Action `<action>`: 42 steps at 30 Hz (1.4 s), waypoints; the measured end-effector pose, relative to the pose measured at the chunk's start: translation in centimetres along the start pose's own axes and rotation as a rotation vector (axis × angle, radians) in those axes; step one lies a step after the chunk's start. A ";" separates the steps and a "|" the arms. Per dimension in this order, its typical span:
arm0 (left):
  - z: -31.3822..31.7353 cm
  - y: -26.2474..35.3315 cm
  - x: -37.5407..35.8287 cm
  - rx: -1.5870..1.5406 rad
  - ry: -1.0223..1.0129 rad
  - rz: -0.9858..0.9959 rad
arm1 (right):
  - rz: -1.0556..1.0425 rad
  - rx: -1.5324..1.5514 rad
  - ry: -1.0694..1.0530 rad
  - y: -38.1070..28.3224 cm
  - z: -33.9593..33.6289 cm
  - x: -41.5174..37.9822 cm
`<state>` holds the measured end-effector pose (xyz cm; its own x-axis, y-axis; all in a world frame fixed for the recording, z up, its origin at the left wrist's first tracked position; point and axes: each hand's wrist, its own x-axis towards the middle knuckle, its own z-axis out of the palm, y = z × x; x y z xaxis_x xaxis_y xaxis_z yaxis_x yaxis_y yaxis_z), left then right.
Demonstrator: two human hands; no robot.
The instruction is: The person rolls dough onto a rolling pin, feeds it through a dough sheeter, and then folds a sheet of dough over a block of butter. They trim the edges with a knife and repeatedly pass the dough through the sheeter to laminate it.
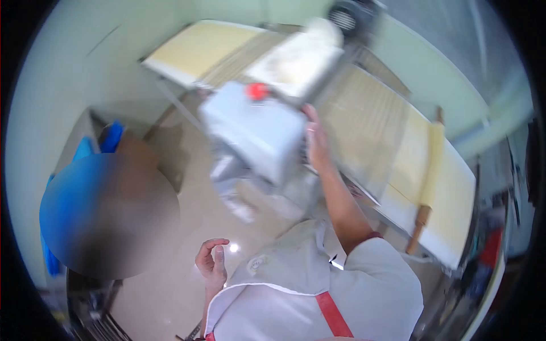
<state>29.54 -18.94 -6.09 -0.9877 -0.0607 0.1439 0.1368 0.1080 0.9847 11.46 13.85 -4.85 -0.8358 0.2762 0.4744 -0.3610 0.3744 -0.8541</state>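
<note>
My right hand (317,142) reaches forward to the side of a grey machine housing (250,125), a dough sheeter with a red button (257,91) on top. Its fingers look stretched out along the housing edge, blurred, and the fingertips are partly hidden. Beside that hand runs the right conveyor belt (432,221), where a rolling pin (422,219) lies with a pale sheet of dough (433,165) wound round it. Low in front of my apron (290,261), my left hand (211,260) hangs empty, fingers loosely curled and thumb apart.
The left conveyor belt (199,48) extends toward the wall. A white floury tray (296,62) sits above the machine's middle, near a dark motor-like unit (347,20). At left a blurred person in blue (74,199) stands close. Shelving with a red item (490,250) lines the right.
</note>
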 end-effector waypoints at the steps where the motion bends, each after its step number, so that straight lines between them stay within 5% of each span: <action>1: -2.8 -0.5 0.5 -0.022 0.086 0.004 | 0.012 0.078 0.059 -0.2 1.6 0.4; 4: -8.1 -3.7 3.8 -0.084 0.263 -0.032 | 0.003 0.190 0.093 2.4 1.3 0.1; 6: -10.3 -5.0 8.4 -0.061 0.206 -0.024 | 0.446 0.108 0.240 -2.9 1.7 2.1; 10: -13.3 -6.9 22.0 -0.003 0.034 0.058 | -0.007 -0.408 0.264 -2.1 -2.1 6.6; 15: -17.7 -9.3 38.1 0.018 -0.042 0.060 | 0.194 -0.843 0.042 -6.3 3.6 14.6; 16: -18.1 -10.0 40.2 0.006 -0.099 0.025 | 0.071 -0.838 0.030 -6.1 5.0 15.0; 18: -19.8 -13.4 44.7 0.058 -0.127 -0.034 | -0.101 -1.006 0.114 -5.8 5.3 14.3; 19: -21.6 -17.1 47.5 0.012 -0.193 -0.057 | -0.084 -0.966 0.171 -6.8 6.2 14.6; 20: -22.6 -20.2 50.9 -0.022 -0.233 -0.082 | 0.191 -1.045 0.236 -9.0 8.0 15.1; 22: -21.2 -22.1 57.7 -0.062 -0.344 -0.096 | 0.154 -1.120 0.320 -10.6 9.2 15.1; 31: -13.2 -22.9 95.1 0.288 -0.642 0.327 | 0.043 -1.477 0.764 -12.4 30.6 19.4; 35: -7.6 -27.3 113.5 0.593 -0.742 0.596 | 0.016 -1.017 0.818 -3.3 46.8 25.8; 36: -5.7 -29.1 117.8 0.611 -0.776 0.657 | 0.058 -0.813 0.810 0.1 51.0 28.3; 37: -3.5 -31.3 121.8 0.624 -0.806 0.713 | 0.396 -0.739 0.695 2.1 54.6 31.3; 39: 1.1 -33.6 128.8 0.694 -0.876 0.812 | 0.661 -0.649 0.512 7.1 60.2 35.0; 42: 8.6 -35.4 136.2 0.810 -0.967 0.912 | 1.174 -0.879 0.496 12.2 67.2 38.6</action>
<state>-110.43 -22.51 -22.18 -0.3109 0.9263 0.2129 0.9351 0.2580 0.2428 -53.01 -30.38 -11.30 -0.1854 0.9665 -0.1774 0.8743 0.0799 -0.4788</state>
